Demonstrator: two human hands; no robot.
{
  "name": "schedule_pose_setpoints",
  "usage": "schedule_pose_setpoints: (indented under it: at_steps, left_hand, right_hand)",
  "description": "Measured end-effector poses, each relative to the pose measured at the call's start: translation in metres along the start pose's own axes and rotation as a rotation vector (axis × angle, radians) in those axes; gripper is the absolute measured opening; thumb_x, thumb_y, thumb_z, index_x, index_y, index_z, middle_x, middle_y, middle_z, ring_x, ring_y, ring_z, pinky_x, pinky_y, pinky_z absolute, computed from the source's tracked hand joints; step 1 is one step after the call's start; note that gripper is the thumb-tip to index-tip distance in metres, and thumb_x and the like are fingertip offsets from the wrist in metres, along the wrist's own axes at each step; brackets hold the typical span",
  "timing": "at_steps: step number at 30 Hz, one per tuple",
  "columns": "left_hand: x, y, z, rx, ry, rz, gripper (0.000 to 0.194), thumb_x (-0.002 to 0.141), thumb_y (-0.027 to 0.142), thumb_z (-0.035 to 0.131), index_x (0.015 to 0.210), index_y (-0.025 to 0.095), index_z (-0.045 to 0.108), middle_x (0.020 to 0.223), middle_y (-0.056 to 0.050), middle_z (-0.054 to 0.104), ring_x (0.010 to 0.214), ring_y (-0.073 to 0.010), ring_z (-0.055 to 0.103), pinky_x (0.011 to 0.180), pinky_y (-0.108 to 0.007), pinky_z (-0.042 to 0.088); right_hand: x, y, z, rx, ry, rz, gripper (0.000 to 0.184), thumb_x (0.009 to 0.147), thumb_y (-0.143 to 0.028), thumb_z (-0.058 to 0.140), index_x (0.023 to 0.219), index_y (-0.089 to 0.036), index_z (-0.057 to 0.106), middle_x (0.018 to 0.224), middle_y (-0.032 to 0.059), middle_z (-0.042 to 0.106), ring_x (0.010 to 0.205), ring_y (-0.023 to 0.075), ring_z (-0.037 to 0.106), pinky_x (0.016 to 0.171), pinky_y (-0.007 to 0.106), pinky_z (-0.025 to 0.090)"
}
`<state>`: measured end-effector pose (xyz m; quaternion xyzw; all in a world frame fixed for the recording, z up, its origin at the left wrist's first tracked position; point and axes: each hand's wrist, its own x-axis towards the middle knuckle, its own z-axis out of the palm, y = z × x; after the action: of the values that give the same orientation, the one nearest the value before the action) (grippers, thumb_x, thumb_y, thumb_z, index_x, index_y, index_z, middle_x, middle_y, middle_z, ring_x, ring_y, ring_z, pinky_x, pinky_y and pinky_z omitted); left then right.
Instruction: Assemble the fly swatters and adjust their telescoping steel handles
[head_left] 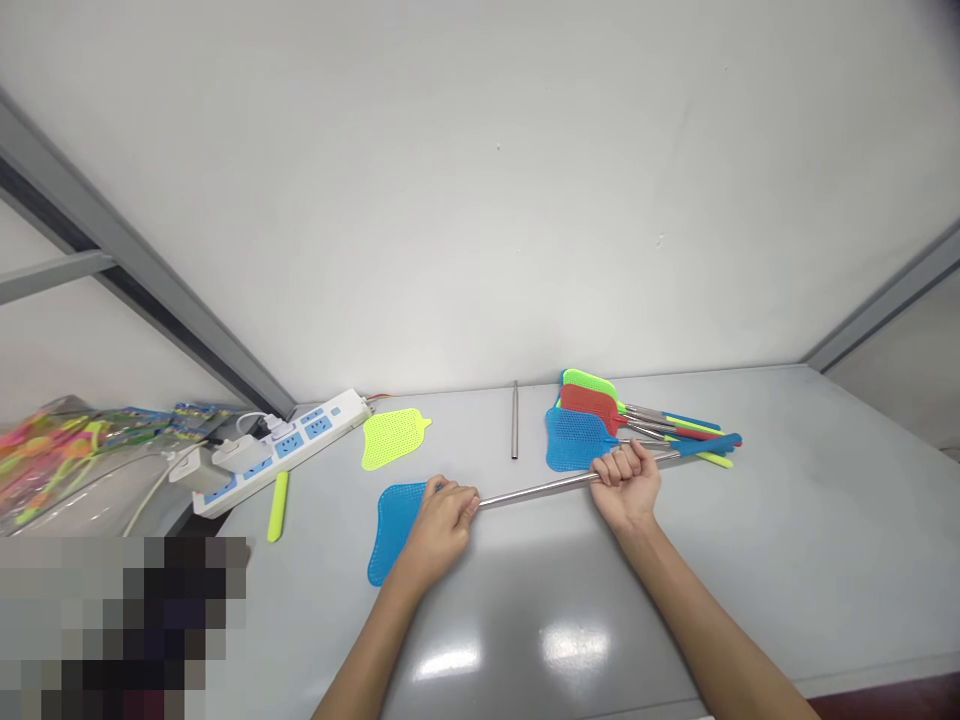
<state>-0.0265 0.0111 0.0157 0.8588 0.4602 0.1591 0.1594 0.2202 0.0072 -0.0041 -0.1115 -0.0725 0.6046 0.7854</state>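
Observation:
Both hands grip one blue fly swatter, stretched across the table with its thin metal rod drawn out long. My left hand is closed around the neck, where the blue mesh head meets the rod. Farther along, my right hand wraps round the rod, close to the handle end. A pile of fly swatters in green, red and blue lies just beyond my right hand. Behind my left hand are a loose yellow swatter head and a separate metal rod. A yellow handle lies farther left.
A white power strip with plugs and cables runs along the left side. Plastic bags of colourful items sit at the far left, above a pixelated area. A pale wall rises behind the grey table.

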Motion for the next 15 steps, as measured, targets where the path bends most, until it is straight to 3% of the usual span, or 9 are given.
schedule_pose_setpoints:
  at_steps: [15]
  left_hand:
    - [0.001, 0.01, 0.0, -0.009, 0.022, -0.006, 0.03, 0.083, 0.02, 0.026, 0.054, 0.018, 0.035, 0.052, 0.003, 0.041, 0.055, -0.0122, 0.038, 0.073, -0.031, 0.029]
  right_hand:
    - [-0.011, 0.017, 0.007, -0.046, 0.018, 0.044, 0.041, 0.078, -0.023, 0.041, 0.05, -0.019, 0.012, 0.038, -0.0082, 0.014, 0.035, 0.0082, 0.012, 0.035, 0.022, 0.022]
